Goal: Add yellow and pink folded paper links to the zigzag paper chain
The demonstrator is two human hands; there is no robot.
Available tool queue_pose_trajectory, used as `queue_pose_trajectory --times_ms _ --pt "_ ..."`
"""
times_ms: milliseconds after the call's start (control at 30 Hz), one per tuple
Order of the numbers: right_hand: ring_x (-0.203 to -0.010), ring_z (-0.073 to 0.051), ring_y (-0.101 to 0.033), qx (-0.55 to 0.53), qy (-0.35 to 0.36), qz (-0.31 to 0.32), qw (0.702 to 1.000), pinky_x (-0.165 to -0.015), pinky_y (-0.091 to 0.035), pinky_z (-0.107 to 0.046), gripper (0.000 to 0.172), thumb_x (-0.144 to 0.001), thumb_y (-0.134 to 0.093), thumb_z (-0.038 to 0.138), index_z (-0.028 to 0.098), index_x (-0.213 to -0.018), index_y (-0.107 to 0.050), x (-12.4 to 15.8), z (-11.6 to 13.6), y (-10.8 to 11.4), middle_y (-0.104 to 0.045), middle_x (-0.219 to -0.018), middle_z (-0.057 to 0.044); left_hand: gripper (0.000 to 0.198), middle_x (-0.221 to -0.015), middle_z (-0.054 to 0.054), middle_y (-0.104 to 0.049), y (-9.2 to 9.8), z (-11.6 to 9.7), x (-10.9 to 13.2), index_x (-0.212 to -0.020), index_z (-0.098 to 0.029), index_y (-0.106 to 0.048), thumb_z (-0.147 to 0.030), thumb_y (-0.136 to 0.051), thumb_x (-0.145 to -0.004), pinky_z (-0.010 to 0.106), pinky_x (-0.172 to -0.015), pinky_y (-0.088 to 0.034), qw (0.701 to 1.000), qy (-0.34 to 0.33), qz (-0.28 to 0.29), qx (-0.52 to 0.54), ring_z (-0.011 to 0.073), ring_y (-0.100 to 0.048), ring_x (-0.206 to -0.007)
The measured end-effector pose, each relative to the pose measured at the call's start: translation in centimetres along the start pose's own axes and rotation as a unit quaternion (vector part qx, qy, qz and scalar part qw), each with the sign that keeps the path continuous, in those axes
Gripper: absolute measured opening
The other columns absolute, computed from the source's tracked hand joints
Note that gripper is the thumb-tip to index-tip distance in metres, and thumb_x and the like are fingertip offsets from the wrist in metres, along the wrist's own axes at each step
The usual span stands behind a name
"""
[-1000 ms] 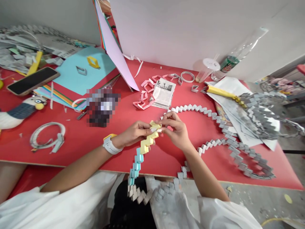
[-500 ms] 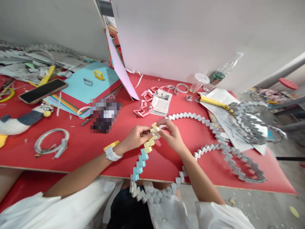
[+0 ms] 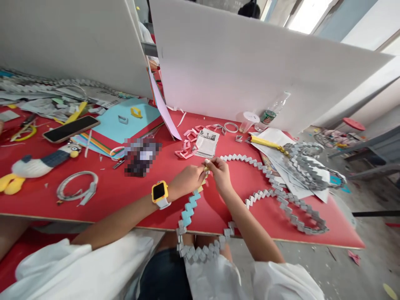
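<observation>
My left hand [image 3: 187, 179] and my right hand [image 3: 220, 174] meet over the red table [image 3: 103, 189], both pinched on the yellow end of a folded paper chain [image 3: 189, 208]. The chain runs from yellow links through blue ones, then grey ones that drop over the table edge into my lap. A yellow-cased watch [image 3: 159, 193] sits on my left wrist. A long grey newspaper chain [image 3: 275, 193] loops across the table to the right of my right hand.
Pink folded links [image 3: 186, 148] and a newspaper stack [image 3: 208, 142] lie just beyond my hands. A phone [image 3: 71, 128], coloured paper sheets [image 3: 125, 121], a stuffed bird toy [image 3: 40, 166] and paper rings [image 3: 75, 188] lie left. White boards [image 3: 243, 71] stand behind; a cup [image 3: 248, 121] and bottle [image 3: 271, 110] at the back.
The camera tilted up and back, showing more of the boards and room. My hands stay together on the yellow links; my left wrist turned so the watch face shows.
</observation>
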State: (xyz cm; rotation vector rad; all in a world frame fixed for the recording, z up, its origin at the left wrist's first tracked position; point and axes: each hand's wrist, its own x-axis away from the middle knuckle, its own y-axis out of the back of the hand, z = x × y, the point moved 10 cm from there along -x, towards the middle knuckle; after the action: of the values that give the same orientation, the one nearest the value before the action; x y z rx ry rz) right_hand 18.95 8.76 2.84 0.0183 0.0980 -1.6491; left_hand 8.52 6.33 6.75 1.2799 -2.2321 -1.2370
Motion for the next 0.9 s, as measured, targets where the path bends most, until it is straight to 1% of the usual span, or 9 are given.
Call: queue_pose_trajectory --times_ms 100,200,267,367,433,533,733,833,900 --pt "-0.06 -0.012 -0.055 -0.017 0.01 -0.002 1.0 -0.06 -0.044 -0.025 0.033 -0.073 -0.071 0.05 0.021 -0.073 -0.053 -0.9 0.3 1.0 -0.058 -0.065 0.003 0.037 -0.07 0.005 -0.063 1.2 1.6 -1.0 -0.083 -0.015 -0.066 -0.034 -0.039 -0.1 0.024 -0.056 -0.037 1.0 -0.006 0.019 0.002 0.014 -0.056 -0.059" --pt "-0.055 -0.012 -0.056 -0.031 -0.007 0.016 0.999 -0.056 -0.044 -0.025 0.039 -0.072 -0.069 0.056 0.023 -0.076 -0.048 -2.2 -0.7 1.4 -0.055 -0.061 0.006 0.022 -0.091 0.009 -0.064 4.1 5.5 -1.6 -0.097 -0.017 -0.069 -0.034 -0.057 -0.091 0.027 -0.063 -0.041 0.989 0.025 -0.075 -0.123 0.0179 -0.06 -0.074" --pt "-0.053 -0.013 -0.057 -0.037 -0.027 0.036 0.998 -0.053 -0.044 -0.025 0.043 -0.07 -0.07 0.059 0.023 -0.076 -0.047 -2.8 -2.0 1.0 -0.053 -0.059 0.006 0.012 -0.092 0.01 -0.063 4.1 7.8 -1.6 -0.089 -0.016 -0.07 -0.026 -0.066 -0.084 0.028 -0.065 -0.042 0.985 0.032 -0.083 -0.149 0.0206 -0.061 -0.079" --pt "-0.052 -0.011 -0.055 -0.037 -0.052 0.056 0.996 -0.05 -0.04 -0.023 0.045 -0.067 -0.072 0.059 0.022 -0.074 -0.048 -2.8 -3.9 0.2 -0.051 -0.058 0.006 0.014 -0.083 0.008 -0.062 3.1 9.6 -1.3 -0.086 -0.017 -0.071 -0.019 -0.057 -0.088 0.029 -0.067 -0.045 0.986 0.03 -0.082 -0.143 0.0202 -0.061 -0.077" --pt "-0.052 -0.01 -0.053 -0.034 -0.064 0.066 0.995 -0.049 -0.038 -0.022 0.043 -0.067 -0.073 0.057 0.02 -0.075 -0.052 -2.4 -4.7 -0.2 -0.053 -0.059 0.005 0.02 -0.093 0.009 -0.062 2.8 9.5 -1.0 -0.094 -0.017 -0.072 -0.019 -0.052 -0.091 0.031 -0.074 -0.048 0.986 0.023 -0.096 -0.135 0.0201 -0.062 -0.084" --pt "-0.052 -0.01 -0.05 -0.026 -0.076 0.088 0.993 -0.049 -0.038 -0.023 0.039 -0.07 -0.072 0.054 0.018 -0.081 -0.062 -1.5 -4.8 -0.7 -0.057 -0.062 0.003 0.019 -0.114 0.011 -0.056 2.7 7.8 -0.5 -0.097 -0.018 -0.071 -0.022 -0.054 -0.091 0.033 -0.083 -0.05 0.986 -0.019 -0.133 -0.099 0.0193 -0.06 -0.093" --pt "-0.061 -0.011 -0.049 0.007 -0.055 0.133 0.99 -0.058 -0.039 -0.025 0.038 -0.072 -0.073 0.052 0.017 -0.085 -0.069 -0.4 -3.7 -1.8 -0.059 -0.068 0.002 0.026 -0.088 0.006 -0.062 1.1 3.8 -0.1 -0.099 -0.018 -0.069 -0.011 -0.045 -0.093 0.031 -0.081 -0.05 0.986 -0.138 -0.091 -0.013 0.0185 -0.058 -0.089" --pt "-0.061 -0.01 -0.045 0.029 -0.04 0.13 0.99 -0.057 -0.035 -0.025 0.036 -0.073 -0.073 0.052 0.017 -0.079 -0.067 -0.1 -3.3 -1.5 -0.054 -0.065 0.003 0.027 -0.092 0.007 -0.064 0.7 3.1 0.1 -0.101 -0.018 -0.067 -0.009 -0.042 -0.094 0.031 -0.082 -0.049 0.986 -0.143 -0.08 0.007 0.0179 -0.06 -0.089" --pt "-0.061 -0.011 -0.043 0.041 -0.031 0.141 0.989 -0.058 -0.035 -0.025 0.037 -0.074 -0.071 0.054 0.018 -0.08 -0.066 0.1 -2.9 -1.6 -0.053 -0.066 0.003 0.019 -0.094 0.006 -0.065 1.3 3.6 0.2 -0.106 -0.018 -0.062 -0.013 -0.05 -0.092 0.031 -0.081 -0.05 0.986 -0.114 -0.114 0.04 0.017 -0.062 -0.088"
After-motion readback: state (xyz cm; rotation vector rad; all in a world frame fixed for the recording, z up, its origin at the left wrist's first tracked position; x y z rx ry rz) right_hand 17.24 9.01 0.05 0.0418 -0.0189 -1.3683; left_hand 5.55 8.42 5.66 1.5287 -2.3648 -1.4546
